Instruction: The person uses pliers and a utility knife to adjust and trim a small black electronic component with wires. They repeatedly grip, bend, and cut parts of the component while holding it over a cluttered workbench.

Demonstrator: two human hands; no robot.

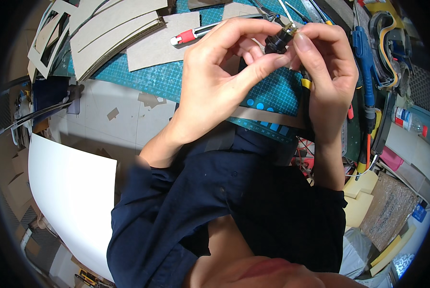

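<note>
Above the mat, my left hand (212,79) is closed, thumb and index finger gripping a small black cylindrical part (276,44) that has brass-coloured metal at its upper end. My right hand (328,67) pinches at that metal end, thumb and index finger close together. Exactly what lies between the right fingertips is too small to make out. A thin white strip (287,12) rises just beyond the part; whether it is joined to it I cannot tell. Behind my left hand lies a red and white utility knife (185,37).
Under my hands spreads a teal cutting mat (152,79). Stacked grey cardboard sheets (116,36) cover its far left. To the right stand a blue pen-like tool (366,72), goggles (388,48) and a plastic bottle (409,121). A large white sheet (71,197) curves at lower left.
</note>
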